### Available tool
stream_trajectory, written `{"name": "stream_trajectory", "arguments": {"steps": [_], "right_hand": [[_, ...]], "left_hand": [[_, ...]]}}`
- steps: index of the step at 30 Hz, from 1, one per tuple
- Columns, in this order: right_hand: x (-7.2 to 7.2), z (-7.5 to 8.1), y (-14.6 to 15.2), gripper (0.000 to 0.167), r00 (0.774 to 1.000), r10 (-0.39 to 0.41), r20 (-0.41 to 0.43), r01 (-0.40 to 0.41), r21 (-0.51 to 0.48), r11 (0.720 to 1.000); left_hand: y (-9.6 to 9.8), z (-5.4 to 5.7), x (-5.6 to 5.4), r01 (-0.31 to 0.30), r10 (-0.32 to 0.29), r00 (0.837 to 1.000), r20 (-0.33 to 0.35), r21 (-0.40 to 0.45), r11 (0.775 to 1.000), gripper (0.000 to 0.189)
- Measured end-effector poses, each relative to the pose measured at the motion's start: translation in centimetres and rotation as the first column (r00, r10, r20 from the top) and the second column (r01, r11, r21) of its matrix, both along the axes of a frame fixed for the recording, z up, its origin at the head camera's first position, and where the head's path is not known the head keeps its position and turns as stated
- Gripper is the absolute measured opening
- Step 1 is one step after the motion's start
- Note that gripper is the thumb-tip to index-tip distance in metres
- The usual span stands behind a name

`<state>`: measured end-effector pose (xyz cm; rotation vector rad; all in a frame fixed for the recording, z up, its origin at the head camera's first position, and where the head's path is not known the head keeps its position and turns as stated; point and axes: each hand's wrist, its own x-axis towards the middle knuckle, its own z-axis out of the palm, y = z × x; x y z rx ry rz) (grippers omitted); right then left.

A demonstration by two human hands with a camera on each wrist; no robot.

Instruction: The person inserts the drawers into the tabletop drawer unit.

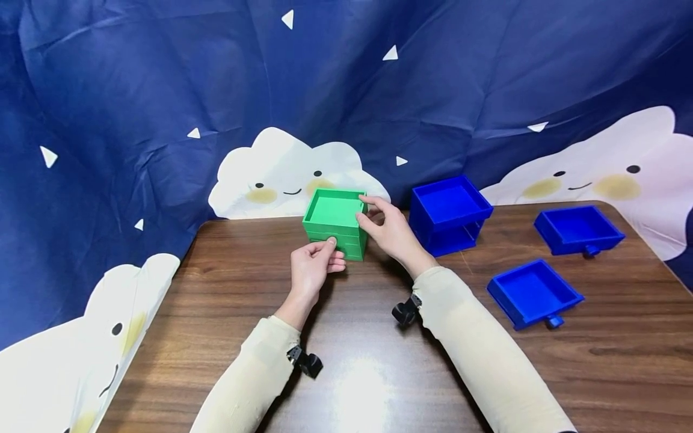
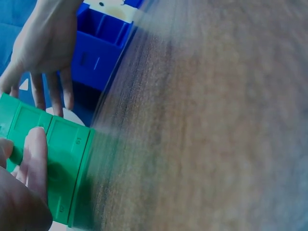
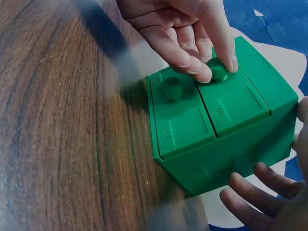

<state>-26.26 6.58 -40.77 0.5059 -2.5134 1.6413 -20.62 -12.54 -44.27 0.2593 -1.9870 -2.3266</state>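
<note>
A small green drawer cabinet [image 1: 335,210] with a tray-like top stands near the table's back edge. Two drawer fronts with round knobs show in the right wrist view; both drawers sit pushed in. My left hand [image 1: 311,267] pinches the upper drawer's knob [image 3: 219,70] between thumb and index finger, while the lower knob [image 3: 171,89] is free. On the cabinet's right side, my right hand [image 1: 392,231] rests thumb and index finger at the top rim. Its other fingers [image 3: 255,195] extend loosely beside the side wall.
Right of the green cabinet stands a blue cabinet [image 1: 450,201] with an open front bay. Two blue drawers, one farther back [image 1: 579,225] and one nearer [image 1: 536,291], lie on the wooden table [image 1: 216,337] at the right. A dark blue cloud-print cloth [image 1: 162,72] hangs behind.
</note>
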Motion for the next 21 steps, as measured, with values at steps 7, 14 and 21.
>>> {"name": "stream_trajectory", "arguments": {"steps": [7,14,21], "right_hand": [[0.22,-0.07,-0.10,0.050,1.000,0.003,0.012,-0.003,0.005,1.000],[0.30,0.32,-0.01,0.051,1.000,0.000,0.015,0.000,0.037,0.999],[0.06,0.50,0.23,0.051,1.000,0.009,0.023,-0.011,0.078,0.997]], "left_hand": [[-0.09,-0.08,0.22,-0.003,0.003,1.000,0.008,-0.007,1.000,0.028],[-0.16,-0.08,0.21,0.013,-0.013,1.000,0.007,-0.012,1.000,0.029],[-0.24,-0.09,0.10,0.033,-0.033,0.999,0.017,-0.025,0.999,0.027]]}}
